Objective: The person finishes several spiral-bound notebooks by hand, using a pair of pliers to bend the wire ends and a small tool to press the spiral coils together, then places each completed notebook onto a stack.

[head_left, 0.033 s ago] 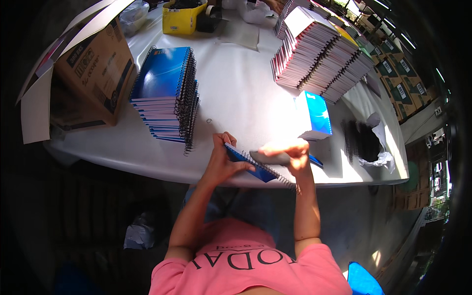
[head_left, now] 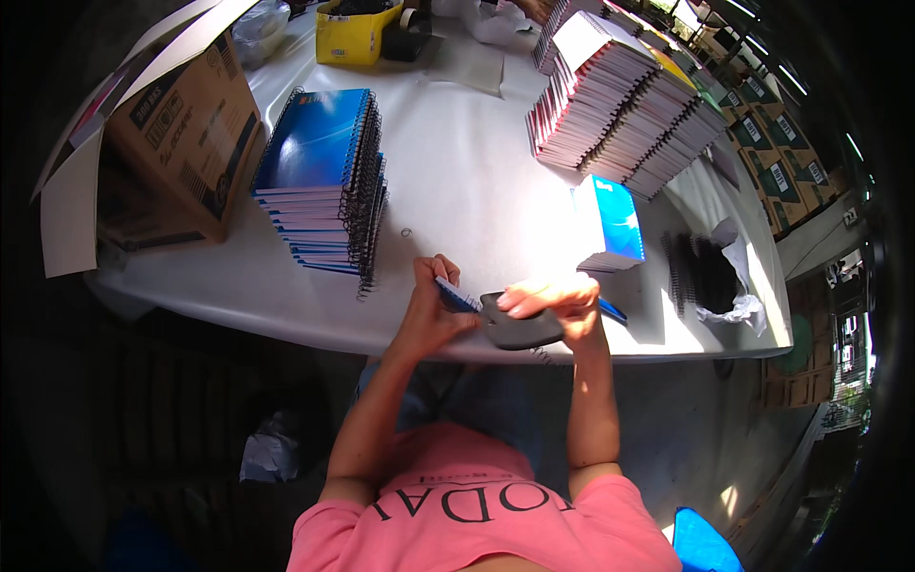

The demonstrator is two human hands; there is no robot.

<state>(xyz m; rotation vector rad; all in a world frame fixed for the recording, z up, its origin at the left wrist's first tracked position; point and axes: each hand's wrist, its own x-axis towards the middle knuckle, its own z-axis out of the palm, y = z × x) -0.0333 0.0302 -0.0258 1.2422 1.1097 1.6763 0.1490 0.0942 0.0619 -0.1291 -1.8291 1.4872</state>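
My left hand is closed on a small blue-covered notebook near the table's front edge. A wire spiral coil runs along the notebook's edge, and its loose end sticks out past the lower right. My right hand grips a dark grey, flat, rounded pad. The pad lies over the coil side and hides most of the notebook; whether it presses on the coil I cannot tell. Behind my left hand stands a stack of blue spiral notebooks, their black coils facing right.
A cardboard box with raised flaps stands at the left. Blue-covered books and tall stacks of coil-bound books occupy the right. Black coils lie in wrapping beside them. A yellow bin sits at the back of the white table.
The grey pad has turned from nearly edge-on to showing its broad face and has come down over the notebook's coil edge. My left hand has barely moved.
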